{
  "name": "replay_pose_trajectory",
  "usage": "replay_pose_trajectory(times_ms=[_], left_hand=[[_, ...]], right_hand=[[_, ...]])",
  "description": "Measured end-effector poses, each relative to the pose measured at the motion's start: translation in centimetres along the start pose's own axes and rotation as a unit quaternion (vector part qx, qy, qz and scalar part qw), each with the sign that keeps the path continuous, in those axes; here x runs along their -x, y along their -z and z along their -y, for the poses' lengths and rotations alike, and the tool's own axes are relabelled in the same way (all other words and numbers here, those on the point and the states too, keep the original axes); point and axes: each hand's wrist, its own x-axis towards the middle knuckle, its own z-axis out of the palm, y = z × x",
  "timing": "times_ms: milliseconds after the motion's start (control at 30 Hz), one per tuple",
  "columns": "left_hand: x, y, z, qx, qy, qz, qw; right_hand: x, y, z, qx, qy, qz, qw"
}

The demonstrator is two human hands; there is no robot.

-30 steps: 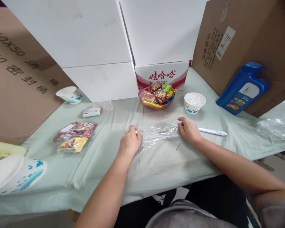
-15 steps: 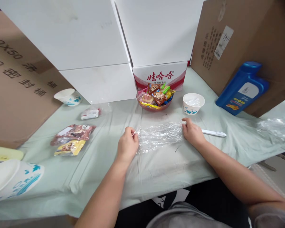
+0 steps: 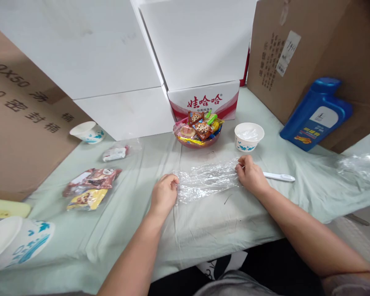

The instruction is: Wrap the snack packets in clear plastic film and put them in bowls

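Observation:
A crinkled sheet of clear plastic wrap (image 3: 208, 181) stretches between my two hands, low over the green tablecloth (image 3: 216, 230). My left hand (image 3: 165, 193) pinches its left end, and my right hand (image 3: 251, 174) pinches the right end. Just beyond my right hand stands a white paper bowl (image 3: 249, 137) with blue leaf print and clear plastic inside. A white-handled utensil (image 3: 279, 176) lies right of that hand, its other end hidden behind it. Farther back, a reddish bowl (image 3: 197, 144) is heaped with wrapped snacks.
Snack packets (image 3: 91, 185) and a small clear-wrapped item (image 3: 115, 153) lie on the left. Paper bowls stand at the far left (image 3: 88, 133) and near left (image 3: 33, 242). A blue bottle (image 3: 316, 117) leans by a cardboard box (image 3: 283, 61). White boxes (image 3: 200, 45) line the back.
The view has shifted slightly. Both hands still hold the plastic wrap by its ends, and it looks a little more spread out.

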Motion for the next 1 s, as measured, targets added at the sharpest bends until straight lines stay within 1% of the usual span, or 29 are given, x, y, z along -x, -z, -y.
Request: replay_pose_trajectory(times_ms=[100,233,400,567,700,833,933,1000], left_hand=[[-0.1,-0.3,0.1,-0.004,-0.02,0.002,1.0],[-0.3,-0.7,0.2,-0.024,-0.016,-0.017,0.999],[-0.3,-1.1,0.4,-0.047,-0.021,-0.033,0.998],[-0.2,-1.2,0.3,-0.068,-0.012,-0.026,0.997],[0.0,-1.2,0.1,-0.084,-0.006,-0.018,0.996],[0.0,-1.2,0.1,-0.092,-0.01,-0.011,0.996],[0.1,-1.3,-0.1,-0.1,-0.01,-0.007,0.995],[0.2,-1.4,-0.4,-0.116,-0.008,-0.002,0.993]], right_hand=[[-0.1,0.3,0.0,-0.014,-0.013,0.018,1.0],[-0.1,0.7,0.2,-0.058,-0.012,0.05,0.997],[-0.2,0.7,-0.1,-0.086,-0.004,0.061,0.994],[-0.1,0.6,-0.3,-0.082,0.018,0.065,0.994],[-0.3,0.5,-0.5,-0.06,0.055,0.074,0.994],[-0.4,0.1,-1.0,-0.019,0.081,0.059,0.995],[-0.3,-0.1,-0.9,0.026,0.084,0.059,0.994],[-0.1,-0.1,-0.4,0.07,0.072,0.073,0.992]])
